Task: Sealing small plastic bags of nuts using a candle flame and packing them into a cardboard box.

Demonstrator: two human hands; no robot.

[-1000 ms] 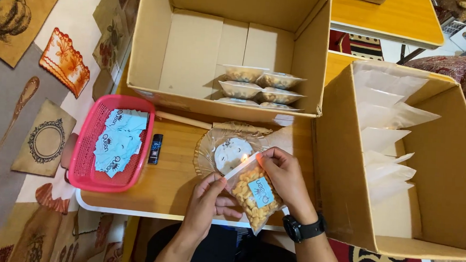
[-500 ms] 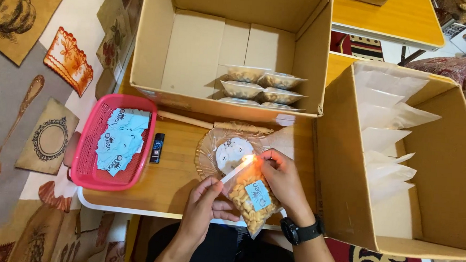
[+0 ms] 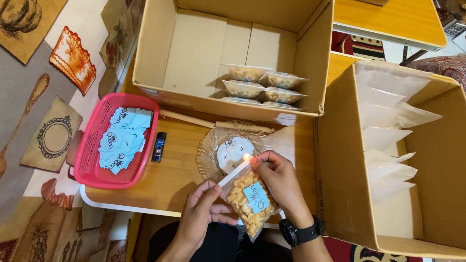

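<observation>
Head view, looking down. I count two open cardboard boxes: the far box (image 3: 195, 49) holds six sealed snack packs (image 3: 262, 87) stacked in two columns, and the right box (image 3: 443, 174) holds a pile of empty clear bags (image 3: 387, 134). One pink basket (image 3: 85, 155) of pale blue labels sits left on the counter (image 3: 175, 170), one black lighter (image 3: 159, 146) beside it.

The snack bag (image 3: 248, 201) is clear plastic, full of pale nuts, with one blue label, held near the counter's near edge over a glass dish (image 3: 208, 151). A small flame (image 3: 246, 157) touches its top edge.

My left hand (image 3: 199, 211) pinches the bag's left corner in a closed grip; my right hand (image 3: 281, 181), a black watch on its wrist, pinches the top right.
</observation>
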